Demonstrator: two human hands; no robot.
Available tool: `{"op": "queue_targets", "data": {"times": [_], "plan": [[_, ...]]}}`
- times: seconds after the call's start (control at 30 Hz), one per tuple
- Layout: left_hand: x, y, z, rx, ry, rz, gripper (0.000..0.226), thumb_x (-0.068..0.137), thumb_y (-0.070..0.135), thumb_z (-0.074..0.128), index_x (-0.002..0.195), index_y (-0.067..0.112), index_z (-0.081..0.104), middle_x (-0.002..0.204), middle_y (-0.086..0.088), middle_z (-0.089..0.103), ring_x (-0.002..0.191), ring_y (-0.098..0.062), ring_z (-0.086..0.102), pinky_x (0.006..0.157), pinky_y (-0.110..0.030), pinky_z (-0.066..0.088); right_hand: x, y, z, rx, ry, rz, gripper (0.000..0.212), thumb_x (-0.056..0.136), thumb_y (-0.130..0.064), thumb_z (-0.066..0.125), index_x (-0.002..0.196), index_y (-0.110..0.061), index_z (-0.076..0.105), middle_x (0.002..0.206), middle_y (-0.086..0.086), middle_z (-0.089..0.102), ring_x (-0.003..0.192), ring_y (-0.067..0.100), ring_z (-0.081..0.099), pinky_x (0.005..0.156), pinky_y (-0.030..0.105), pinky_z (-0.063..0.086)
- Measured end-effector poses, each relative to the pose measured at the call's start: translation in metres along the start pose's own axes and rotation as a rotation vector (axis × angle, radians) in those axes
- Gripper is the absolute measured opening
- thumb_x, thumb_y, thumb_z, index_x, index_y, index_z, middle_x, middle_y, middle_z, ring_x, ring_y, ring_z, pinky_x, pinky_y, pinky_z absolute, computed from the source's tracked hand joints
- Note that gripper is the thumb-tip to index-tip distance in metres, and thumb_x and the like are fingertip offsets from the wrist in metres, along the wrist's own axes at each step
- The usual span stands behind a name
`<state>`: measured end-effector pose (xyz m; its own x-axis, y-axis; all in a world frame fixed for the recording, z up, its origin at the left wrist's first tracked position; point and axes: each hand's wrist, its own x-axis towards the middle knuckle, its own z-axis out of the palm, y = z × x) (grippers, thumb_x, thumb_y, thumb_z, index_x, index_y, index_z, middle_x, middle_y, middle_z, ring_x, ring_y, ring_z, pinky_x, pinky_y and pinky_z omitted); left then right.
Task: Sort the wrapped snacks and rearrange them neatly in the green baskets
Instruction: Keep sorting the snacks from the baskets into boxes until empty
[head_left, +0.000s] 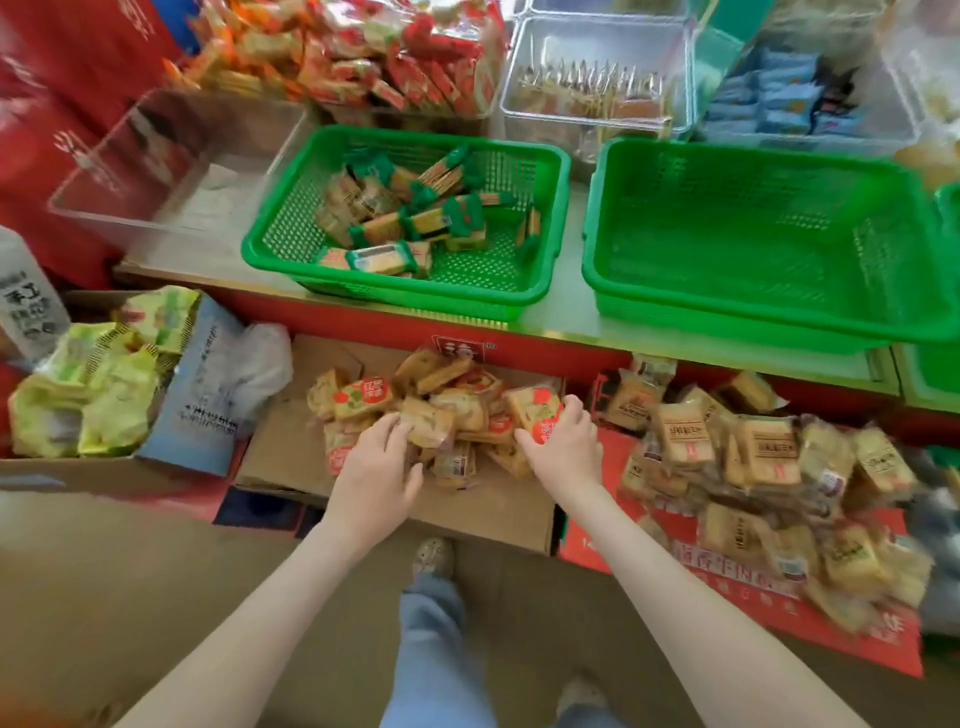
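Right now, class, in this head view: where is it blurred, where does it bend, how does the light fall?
Head view: motion blur smears the tan snack pile at right and the red-wrapped snacks at top; the shelf edge bows from the wide lens; the part-filled green basket and the right hand, gripping a red-labelled packet, are sharpest; light is soft, without hard shadows.
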<state>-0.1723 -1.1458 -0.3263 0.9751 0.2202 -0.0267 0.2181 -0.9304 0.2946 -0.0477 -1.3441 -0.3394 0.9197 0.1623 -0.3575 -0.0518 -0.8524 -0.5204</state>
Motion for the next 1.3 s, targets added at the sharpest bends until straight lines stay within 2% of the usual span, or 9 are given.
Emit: {"op": "queue_targets", "data": {"times": [0.13,0.33,0.43,0.57,0.73,0.87,0.93,1.1,1.3], "plan": [[0.035,-0.051,-0.002,0.007,-0.076,0.088,0.053,0.076,0.01,0.077,0.123,-0.006,0.059,0.13,-0.026,0.054,0.119,-0.04,0.054,0.099,-0.046,0.044,0.028,-0.029,0.045,-0.081,0.04,-0.003,0.082,0.089,-0.051,0.056,0.148,-0.009,0.018,0.146,0.013,0.033,0.134,0.031,0.03,0.108,0.044,0.029],[0.091,-0.105,-0.019,-0.108,-0.071,0.216,0.047,0.081,0.005,0.068,0.125,-0.004,0.057,0.132,-0.026,0.053,0.12,-0.04,0.053,0.1,-0.047,0.044,0.056,-0.069,0.077,-0.337,-0.2,-0.034,0.074,0.094,-0.057,0.044,0.151,-0.023,0.012,0.159,0.008,0.01,0.145,0.028,0.01,0.117,0.048,0.013],[0.125,-0.123,-0.038,-0.168,0.056,0.296,0.038,0.088,0.007,0.059,0.125,0.001,0.06,0.13,-0.021,0.054,0.118,-0.033,0.051,0.102,-0.042,0.042,0.059,-0.082,0.071,-0.322,-0.068,-0.07,0.068,0.097,-0.053,0.037,0.152,-0.019,0.017,0.16,0.009,0.01,0.146,0.027,0.007,0.117,0.046,0.008],[0.189,-0.14,-0.067,-0.147,0.283,0.426,0.033,0.093,0.013,0.048,0.119,0.002,0.065,0.12,-0.022,0.058,0.111,-0.034,0.051,0.098,-0.043,0.041,0.065,-0.115,0.051,-0.207,0.182,-0.414,0.053,0.092,-0.037,0.044,0.135,-0.007,0.048,0.135,0.013,0.049,0.123,0.027,0.042,0.102,0.05,0.041],[0.277,-0.146,-0.08,-0.033,0.215,0.512,0.029,0.088,0.011,0.06,0.116,0.007,0.067,0.111,-0.023,0.061,0.097,-0.04,0.058,0.081,-0.048,0.052,0.091,-0.167,0.025,-0.169,0.377,-0.79,0.04,0.094,-0.019,0.046,0.132,-0.008,0.044,0.123,0.004,0.048,0.11,0.022,0.046,0.1,0.032,0.038],[0.323,-0.138,-0.075,0.275,-0.353,0.366,0.062,0.095,0.043,0.053,0.15,0.027,0.029,0.143,-0.019,0.037,0.127,-0.037,0.038,0.098,-0.045,0.04,0.135,-0.199,0.016,-0.263,0.356,-0.658,0.046,0.094,-0.025,0.043,0.137,-0.008,0.041,0.127,0.006,0.047,0.115,0.023,0.042,0.101,0.034,0.036],[0.331,-0.136,-0.064,0.399,-0.497,0.335,0.07,0.095,0.045,0.05,0.153,0.03,0.014,0.145,-0.016,0.034,0.127,-0.035,0.036,0.097,-0.043,0.038,0.158,-0.21,0.013,-0.306,0.219,-0.56,0.05,0.095,-0.022,0.047,0.143,-0.008,0.038,0.134,0.01,0.047,0.122,0.025,0.039,0.105,0.039,0.036],[0.335,-0.145,-0.067,0.34,-0.391,0.223,0.07,0.095,0.018,0.045,0.154,0.03,0.009,0.131,-0.017,0.039,0.115,-0.033,0.039,0.089,-0.038,0.039,0.21,-0.233,0.017,-0.475,-0.09,-0.489,0.072,0.095,-0.006,0.047,0.154,-0.018,0.007,0.157,0.006,0.017,0.143,0.025,0.014,0.117,0.036,0.015],[0.312,-0.185,-0.09,0.036,-0.119,0.037,0.075,0.092,0.024,0.056,0.154,0.029,0.013,0.116,-0.012,0.039,0.102,-0.027,0.036,0.086,-0.036,0.035,0.254,-0.25,0.037,-0.869,0.165,-0.49,0.091,0.076,-0.006,0.07,0.151,-0.017,0.021,0.156,0.012,0.022,0.143,0.03,0.019,0.115,0.047,0.015]]}}
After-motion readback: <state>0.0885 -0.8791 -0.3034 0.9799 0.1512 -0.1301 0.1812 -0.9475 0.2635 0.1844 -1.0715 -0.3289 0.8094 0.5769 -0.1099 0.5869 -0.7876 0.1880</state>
